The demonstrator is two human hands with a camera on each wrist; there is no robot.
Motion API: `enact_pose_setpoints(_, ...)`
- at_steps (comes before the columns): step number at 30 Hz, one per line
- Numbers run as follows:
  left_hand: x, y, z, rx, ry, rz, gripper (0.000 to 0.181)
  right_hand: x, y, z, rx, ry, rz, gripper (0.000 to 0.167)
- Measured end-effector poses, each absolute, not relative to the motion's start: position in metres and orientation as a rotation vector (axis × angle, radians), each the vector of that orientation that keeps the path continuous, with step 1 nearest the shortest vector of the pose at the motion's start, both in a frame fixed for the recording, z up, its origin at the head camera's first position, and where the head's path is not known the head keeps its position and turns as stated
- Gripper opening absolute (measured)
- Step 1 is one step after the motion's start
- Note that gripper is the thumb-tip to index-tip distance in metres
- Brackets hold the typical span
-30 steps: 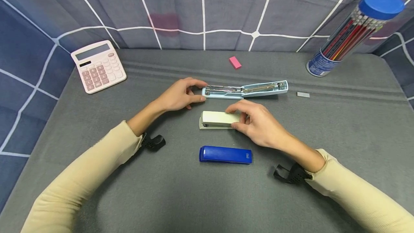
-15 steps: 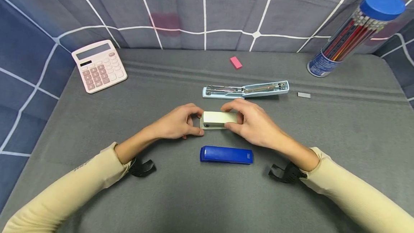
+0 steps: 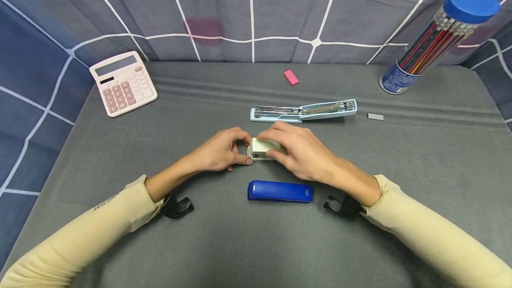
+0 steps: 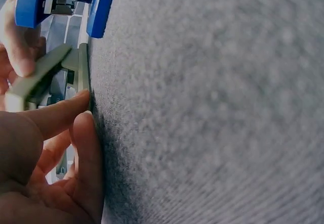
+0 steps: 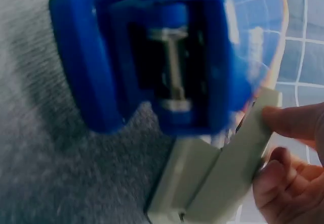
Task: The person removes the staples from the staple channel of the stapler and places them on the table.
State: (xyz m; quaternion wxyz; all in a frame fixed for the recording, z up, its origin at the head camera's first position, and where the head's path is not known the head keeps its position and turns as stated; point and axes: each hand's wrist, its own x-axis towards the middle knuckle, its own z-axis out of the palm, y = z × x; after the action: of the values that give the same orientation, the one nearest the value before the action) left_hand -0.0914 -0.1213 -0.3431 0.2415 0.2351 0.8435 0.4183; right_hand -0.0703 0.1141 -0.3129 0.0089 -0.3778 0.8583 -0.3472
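Note:
A pale green stapler [image 3: 262,146] lies mid-table between both hands. In the left wrist view its top arm [image 4: 38,75] is tilted up, apart from the base [image 4: 84,67]. My left hand [image 3: 219,151] pinches the base at its left end between thumb and fingers. Fingers and thumb of my right hand [image 3: 302,151] grip the top arm, covering the stapler's right part in the head view. Nearer to me lies a closed blue stapler [image 3: 280,191]. Behind the hands a light blue stapler [image 3: 332,111] lies folded wide open, its metal inside showing.
A small strip of staples [image 3: 375,117] lies right of the light blue stapler. A pink eraser [image 3: 291,78] is farther back. The pink calculator [image 3: 125,84] sits at back left, and a blue-lidded jar of pencils [image 3: 434,43] stands at back right.
My left hand has left the light blue stapler and come nearer to me, onto the pale green stapler's left end. My right hand has slid left along its top.

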Motion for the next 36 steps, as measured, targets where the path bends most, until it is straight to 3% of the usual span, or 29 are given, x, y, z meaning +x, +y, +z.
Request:
enact_pose_setpoints(5,-0.091,-0.122,-0.344,0.691,2.303,1.177,0.031,-0.072,0.134,-0.309,-1.428,2.679,-1.117,0.047)
enact_pose_setpoints(11,-0.091,-0.124,-0.344,0.682,2.295,1.187,0.032,-0.068,0.158,-0.299,-1.535,2.752,-0.970,0.058)
enact_pose_setpoints(17,-0.091,-0.123,-0.345,0.682,2.291,1.173,0.032,-0.064,0.183,-0.293,-1.528,2.838,-1.065,0.028)
enact_pose_setpoints(22,-0.091,-0.123,-0.343,0.673,2.278,1.174,0.033,-0.056,0.210,-0.297,-1.285,2.939,-1.132,0.026)
enact_pose_setpoints(27,-0.091,-0.123,-0.341,0.674,2.274,1.165,0.034,-0.047,0.236,-0.306,-0.910,2.963,-1.196,0.046)
enact_pose_setpoints(36,-0.092,-0.123,-0.343,0.674,2.269,1.161,0.034,-0.046,0.251,-0.312,-0.733,2.852,-1.291,0.036)
